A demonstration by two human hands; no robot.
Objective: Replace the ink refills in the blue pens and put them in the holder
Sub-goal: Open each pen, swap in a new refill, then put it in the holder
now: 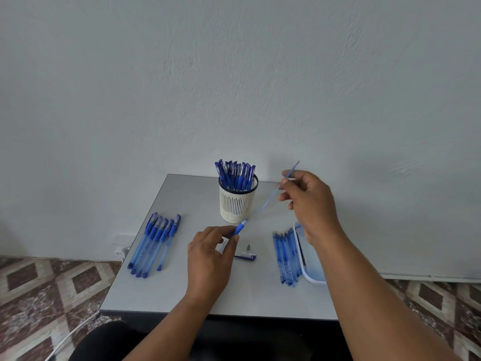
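Blue refill [279, 187] pinched in right hand [309, 201].

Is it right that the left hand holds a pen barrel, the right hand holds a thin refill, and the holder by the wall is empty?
Not quite. In the head view the holder is full of capped blue pens. The left hand does hold the pen barrel, and the right hand the refill.

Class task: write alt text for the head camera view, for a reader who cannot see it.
Over a grey table, the right hand pinches a thin ink refill while the left hand grips a blue pen barrel. Behind stands a holder full of pens; capped pens lie left, spare refills right.
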